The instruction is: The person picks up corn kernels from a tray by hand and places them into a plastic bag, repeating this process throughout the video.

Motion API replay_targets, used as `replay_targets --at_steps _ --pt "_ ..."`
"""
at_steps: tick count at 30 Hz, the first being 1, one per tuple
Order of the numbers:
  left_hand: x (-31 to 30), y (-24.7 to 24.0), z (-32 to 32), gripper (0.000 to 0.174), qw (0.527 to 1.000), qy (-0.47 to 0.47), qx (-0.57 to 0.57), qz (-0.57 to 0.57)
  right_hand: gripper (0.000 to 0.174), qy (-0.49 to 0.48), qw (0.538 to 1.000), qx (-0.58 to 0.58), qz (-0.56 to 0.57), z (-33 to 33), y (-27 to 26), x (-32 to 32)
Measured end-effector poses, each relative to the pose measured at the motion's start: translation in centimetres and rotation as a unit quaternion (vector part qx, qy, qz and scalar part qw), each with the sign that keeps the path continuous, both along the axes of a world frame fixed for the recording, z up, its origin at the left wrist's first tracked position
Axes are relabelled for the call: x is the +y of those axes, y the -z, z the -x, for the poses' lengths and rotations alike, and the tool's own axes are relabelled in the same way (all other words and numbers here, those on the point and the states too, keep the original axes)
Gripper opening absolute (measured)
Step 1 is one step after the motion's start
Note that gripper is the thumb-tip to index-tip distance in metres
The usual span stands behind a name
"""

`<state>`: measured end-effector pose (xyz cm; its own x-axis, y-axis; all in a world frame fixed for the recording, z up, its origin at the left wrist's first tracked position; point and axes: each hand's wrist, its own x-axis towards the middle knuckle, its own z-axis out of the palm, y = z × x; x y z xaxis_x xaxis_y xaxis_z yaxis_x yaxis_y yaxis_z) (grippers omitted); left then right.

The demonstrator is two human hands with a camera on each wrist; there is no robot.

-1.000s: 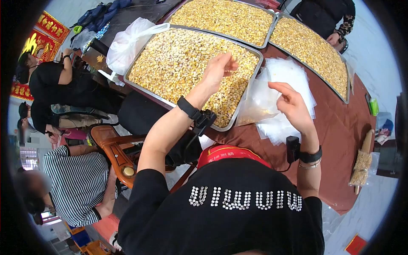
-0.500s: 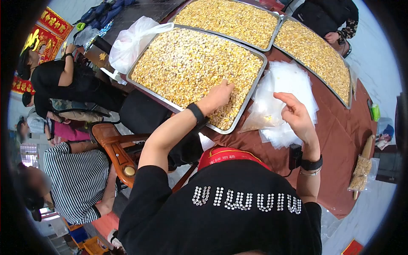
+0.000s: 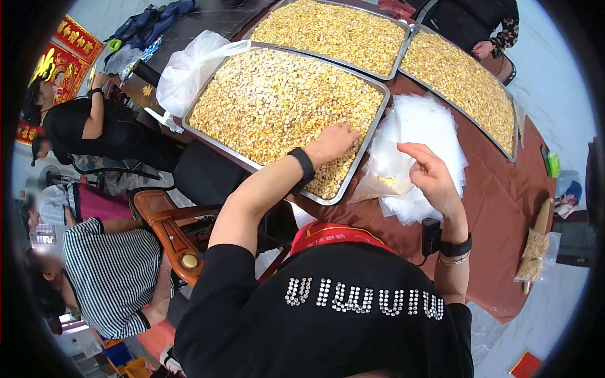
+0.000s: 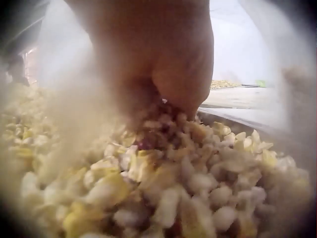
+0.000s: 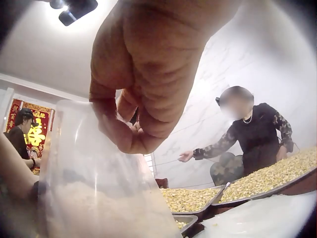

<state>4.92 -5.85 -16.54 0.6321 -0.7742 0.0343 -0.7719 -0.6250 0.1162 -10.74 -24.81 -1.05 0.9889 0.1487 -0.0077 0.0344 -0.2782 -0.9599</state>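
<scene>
My left hand (image 3: 336, 141) is down in the nearest metal tray (image 3: 348, 184), close to its right side. Its curled fingers dig into a heap of yellow and white kernel-like pieces (image 3: 271, 101); the left wrist view shows the pieces (image 4: 148, 193) around its buried fingertips. With thumb and fingers my right hand (image 3: 435, 176) pinches the upper edge of a clear plastic bag (image 5: 94, 173) beside the tray. A small amount of the yellow pieces lies low in this bag in the head view.
Flat clear bags (image 3: 435, 126) lie stacked on the brown tablecloth (image 3: 491, 220). Two more filled trays stand beyond, and a knotted white plastic bag (image 3: 189, 72) touches the near tray's left side. A filled bag (image 3: 535, 249) lies far right. People are around the table.
My left hand came down from above the tray into the pieces, then shifted right toward the tray's side. The right hand stays in nearly the same place with the bag.
</scene>
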Motion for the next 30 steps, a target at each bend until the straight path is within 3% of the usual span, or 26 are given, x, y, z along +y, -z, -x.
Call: replay_targets --at_steps 2,4,6,7,8,9,10,11,12,14,16,18,21,27,30 --pt "1.1 -0.7 -0.3 0.023 0.995 -0.013 0.097 -0.015 0.047 0.005 1.000 -0.002 0.006 -0.1 -0.1 0.0" --pt "2.6 -0.7 -0.5 0.024 0.996 -0.007 0.084 -0.017 0.046 0.000 1.000 -0.002 0.006 -0.1 -0.1 0.1" --pt "3.9 -0.6 -0.9 0.025 0.956 -0.081 0.182 0.216 0.046 -0.001 1.000 -0.008 0.009 -0.2 -0.1 0.2" --pt "4.5 -0.5 -1.2 0.018 0.905 -0.159 0.294 0.265 0.046 0.000 1.000 -0.014 0.013 -0.2 -0.1 0.3" --pt "5.1 -1.0 -1.1 0.018 0.904 -0.160 0.293 0.265 0.046 -0.002 1.000 -0.014 0.013 -0.4 -0.1 0.4" --pt "5.7 -1.5 -1.1 0.017 0.750 -0.224 0.468 0.411 0.046 -0.003 0.999 -0.023 0.025 -0.5 0.0 0.5" --pt "6.2 -1.9 -0.9 0.015 0.534 -0.270 0.605 0.525 0.046 -0.004 0.999 -0.032 0.037 -0.6 0.0 0.5" --pt "6.6 -2.3 -0.6 0.013 0.420 -0.268 0.638 0.587 0.046 -0.005 0.999 -0.031 0.037 -0.6 0.0 0.7" --pt "6.9 -2.3 -0.5 0.013 0.421 -0.268 0.637 0.587 0.046 -0.013 0.999 -0.030 0.033 -0.7 -0.1 0.9" --pt "7.5 -2.5 0.1 0.015 0.238 -0.263 0.672 0.650 0.046 -0.022 0.999 -0.029 0.029 -0.9 0.0 1.3" --pt "7.3 -3.0 0.5 0.014 0.229 -0.280 0.641 0.677 0.047 -0.027 0.997 -0.042 0.061 -1.1 0.1 1.5" --pt "7.5 -3.4 0.7 0.013 0.160 -0.223 0.659 0.701 0.047 -0.033 0.996 -0.042 0.070 -1.1 -0.4 1.7" --pt "7.2 -5.2 0.6 0.011 0.150 -0.191 0.665 0.706 0.048 -0.033 0.994 -0.048 0.088 -1.3 -0.4 1.9" --pt "3.8 -13.6 3.3 0.013 0.183 -0.079 0.700 0.686 0.047 -0.020 0.994 -0.029 0.100 -1.6 -0.2 2.1" --pt "1.8 -15.1 4.7 0.016 0.208 -0.035 0.719 0.663 0.047 -0.011 0.995 -0.027 0.095 -1.7 0.0 2.1"
